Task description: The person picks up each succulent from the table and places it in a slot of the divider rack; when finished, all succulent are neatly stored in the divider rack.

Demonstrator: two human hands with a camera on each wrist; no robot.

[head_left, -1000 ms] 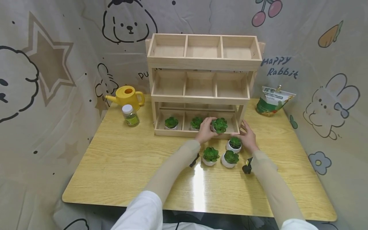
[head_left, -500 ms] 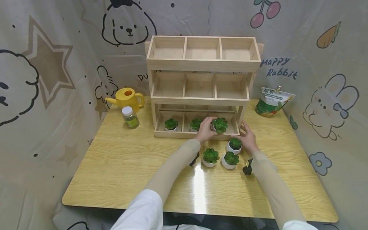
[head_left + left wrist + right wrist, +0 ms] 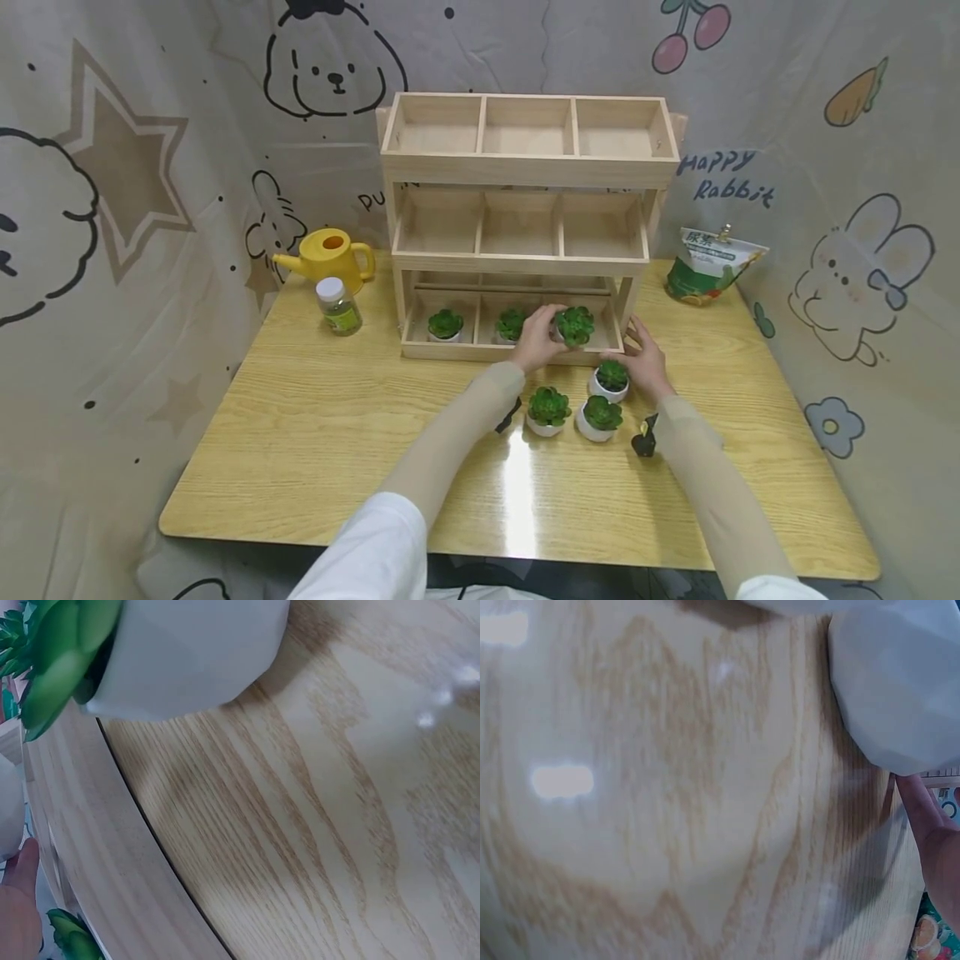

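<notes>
- Succulent [image 3: 575, 327] in the left hand [image 3: 538, 340] shows me no clear move since a second ago; it is still at the bottom tier's right compartment, though I cannot tell whether its base touches wood;
- Left thumb and fingers pinch it from the left, grip narrow; my left wrist view catches a finger against a white pot [image 3: 9, 806];
- Right hand [image 3: 648, 367] has also kept its place beside the back plant [image 3: 612, 377]; in my right wrist view a finger reaches a pot's outline, yet I cannot tell whether the hand grips;
- Shelf [image 3: 534, 170] and table [image 3: 300, 467] sit a touch lower in my head view than a second ago;
- Left shelf plant [image 3: 446, 325] and middle shelf plant [image 3: 511, 323] stand unchanged in their compartments; left front plant [image 3: 549, 408] and right front plant [image 3: 600, 417] likewise on the table;
- Foliage is thick, glossy, in green rosettes; pots are smooth white, flat-faceted up close;
- Shelf wood is pale, three stepped tiers of boxy compartments; the table is yellower, wavy-grained, with a bright strip of glare;
- Watering can [image 3: 332, 258] is smooth, rounded, yellow; jar [image 3: 338, 308] clear, white-lidded; bag [image 3: 711, 267] crinkled, green and white.
</notes>
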